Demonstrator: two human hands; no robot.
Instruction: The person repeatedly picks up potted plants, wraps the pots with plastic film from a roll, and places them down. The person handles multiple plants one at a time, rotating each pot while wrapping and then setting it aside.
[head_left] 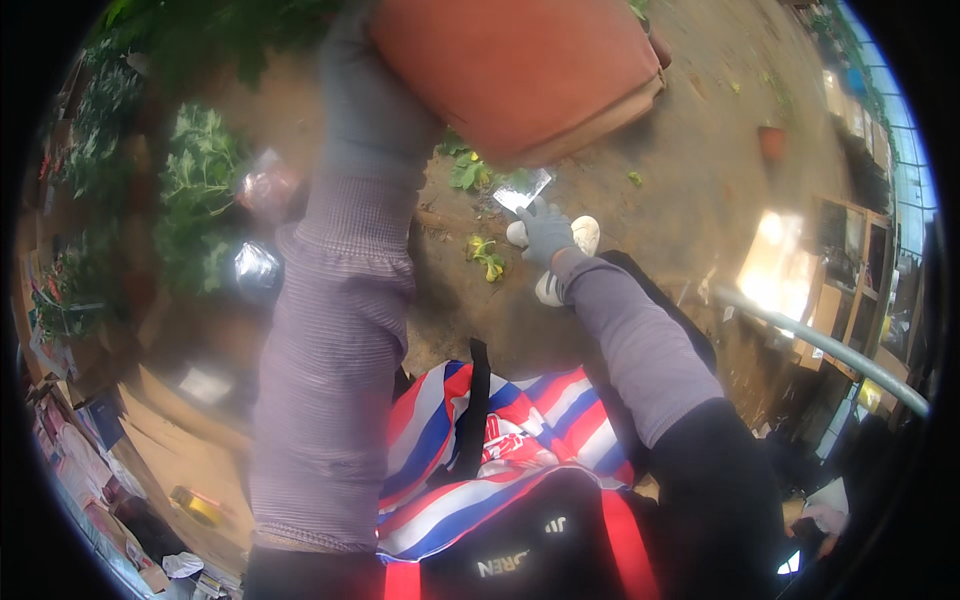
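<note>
While a terracotta pot (520, 70) is held tilted up high against the gloved left hand (365, 90), a small trowel (524, 190) is gripped low over the bare soil (700, 160) by the gloved right hand (546, 232), near scattered leaves (485, 255).

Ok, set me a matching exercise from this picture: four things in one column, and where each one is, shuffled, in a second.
Things:
1. terracotta pot
2. silvery trowel blade
3. small orange pot
4. yellow tape roll

Places:
A. standing alone on the bare ground, upper right
B. at the bottom left, by the cardboard
C. held up high against the gloved left hand
D. just past the gloved right hand, low over the soil

Pairs: 1-C, 2-D, 3-A, 4-B
</note>
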